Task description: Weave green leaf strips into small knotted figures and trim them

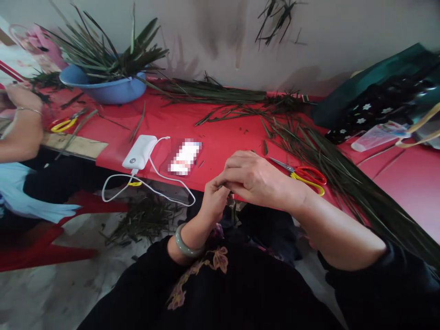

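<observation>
Over the front edge of the red-covered table (220,123), my two hands meet. My right hand (252,178) curls over the fingertips of my left hand (213,201), and both are closed. A narrow green leaf strip (234,213) hangs out below the fingers, apparently pinched between them; most of it is hidden by the hands. Just right of my right hand lie scissors (307,177) with red and yellow handles. A phone (185,157) rests on the cloth to the left, beside a white power bank (140,152) with a white cable.
Long green leaves (343,169) spread along the right side, with another bundle (220,93) by the wall. A blue basin (118,89) full of leaves stands at back left. Another person's arm (22,121) is at far left near second scissors (65,124). Bags (371,98) stand back right.
</observation>
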The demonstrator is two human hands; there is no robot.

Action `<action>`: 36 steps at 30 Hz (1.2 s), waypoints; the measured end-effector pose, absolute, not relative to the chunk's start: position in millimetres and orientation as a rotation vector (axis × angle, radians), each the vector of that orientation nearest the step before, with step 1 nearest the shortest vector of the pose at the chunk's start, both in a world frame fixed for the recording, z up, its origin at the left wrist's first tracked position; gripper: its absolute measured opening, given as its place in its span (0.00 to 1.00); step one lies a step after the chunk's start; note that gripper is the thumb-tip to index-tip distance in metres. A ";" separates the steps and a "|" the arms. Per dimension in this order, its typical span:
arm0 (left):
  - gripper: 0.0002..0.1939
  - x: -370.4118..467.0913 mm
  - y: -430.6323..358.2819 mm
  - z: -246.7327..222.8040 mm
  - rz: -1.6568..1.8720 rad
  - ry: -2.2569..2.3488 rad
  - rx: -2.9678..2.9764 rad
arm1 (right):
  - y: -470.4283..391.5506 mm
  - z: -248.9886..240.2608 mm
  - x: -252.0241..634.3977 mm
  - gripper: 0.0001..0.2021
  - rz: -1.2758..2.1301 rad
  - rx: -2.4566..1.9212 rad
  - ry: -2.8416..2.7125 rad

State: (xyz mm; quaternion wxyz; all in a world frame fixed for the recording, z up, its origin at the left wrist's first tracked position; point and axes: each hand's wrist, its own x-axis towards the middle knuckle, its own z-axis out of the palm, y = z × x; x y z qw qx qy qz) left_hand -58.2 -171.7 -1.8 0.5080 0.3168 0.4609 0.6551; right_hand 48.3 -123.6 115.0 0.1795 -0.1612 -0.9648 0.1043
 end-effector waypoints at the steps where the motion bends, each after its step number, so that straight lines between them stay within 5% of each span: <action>1: 0.02 -58.9 -170.7 -2.7 1.622 1.107 0.792 | -125.8 116.7 48.7 0.10 0.279 -0.490 -2.748; 16: 0.06 -64.1 -163.1 1.0 1.769 1.134 0.833 | -138.7 102.7 46.1 0.08 0.482 -0.787 -2.766; 36: 0.09 -61.8 -161.3 18.9 1.792 0.986 0.540 | -160.8 73.4 45.8 0.10 0.004 -0.701 -2.471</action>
